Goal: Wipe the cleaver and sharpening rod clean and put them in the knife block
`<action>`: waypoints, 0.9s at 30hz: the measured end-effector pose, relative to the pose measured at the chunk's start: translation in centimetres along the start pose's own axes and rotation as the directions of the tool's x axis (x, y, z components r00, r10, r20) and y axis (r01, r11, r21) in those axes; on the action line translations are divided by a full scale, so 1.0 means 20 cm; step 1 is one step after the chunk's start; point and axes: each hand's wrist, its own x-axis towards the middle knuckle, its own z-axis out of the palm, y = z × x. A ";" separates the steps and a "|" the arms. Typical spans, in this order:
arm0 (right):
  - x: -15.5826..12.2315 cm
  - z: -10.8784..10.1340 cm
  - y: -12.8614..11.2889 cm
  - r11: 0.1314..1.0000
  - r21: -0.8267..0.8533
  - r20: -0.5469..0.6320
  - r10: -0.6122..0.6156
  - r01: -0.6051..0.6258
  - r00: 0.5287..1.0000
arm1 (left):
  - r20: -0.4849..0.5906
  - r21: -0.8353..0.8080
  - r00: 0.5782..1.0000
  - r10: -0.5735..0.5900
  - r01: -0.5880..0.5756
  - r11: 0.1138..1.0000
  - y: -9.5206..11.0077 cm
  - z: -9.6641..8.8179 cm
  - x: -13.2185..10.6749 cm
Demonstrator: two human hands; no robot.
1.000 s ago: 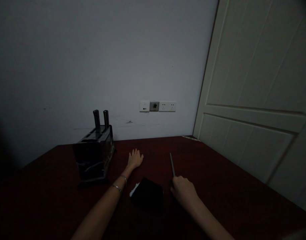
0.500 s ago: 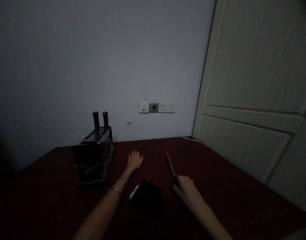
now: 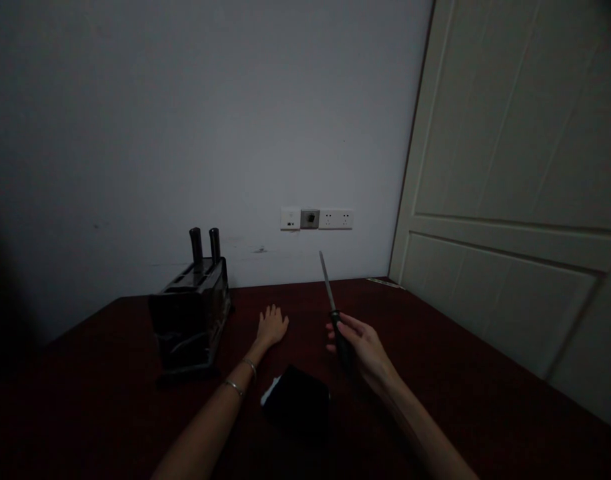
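Observation:
My right hand [image 3: 360, 347] grips the dark handle of a thin steel rod [image 3: 327, 280], a sharpening steel by its look, and holds it raised above the dark red table [image 3: 460, 373] with the tip pointing up and away. My left hand [image 3: 271, 327] lies flat on the table with its fingers stretched out, holding nothing; two bracelets ring that wrist. A dark knife block [image 3: 190, 320] with two handles sticking up stands left of my left hand. A black folded cloth or pouch [image 3: 298, 400] with a white edge lies between my forearms.
A white wall with a row of sockets [image 3: 318, 219] runs behind the table. A pale panelled door [image 3: 515, 200] closes off the right side, close to the table's right edge. The room is dim.
My right hand has lifted the rod off the table and swung it up and left, so its tip now shows against the wall. The left hand has stayed put.

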 end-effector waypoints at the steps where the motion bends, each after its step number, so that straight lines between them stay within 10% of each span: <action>1: 0.01 0.01 0.00 1.000 0.016 -0.003 -0.003 0.003 1.000 | 0.000 0.000 1.000 0.000 0.000 1.000 0.00 0.00 0.00; 27: 0.19 -0.02 0.26 0.982 -0.189 -0.031 0.002 -0.008 1.000 | -0.017 -0.035 1.000 0.011 -0.012 0.999 0.00 0.01 0.00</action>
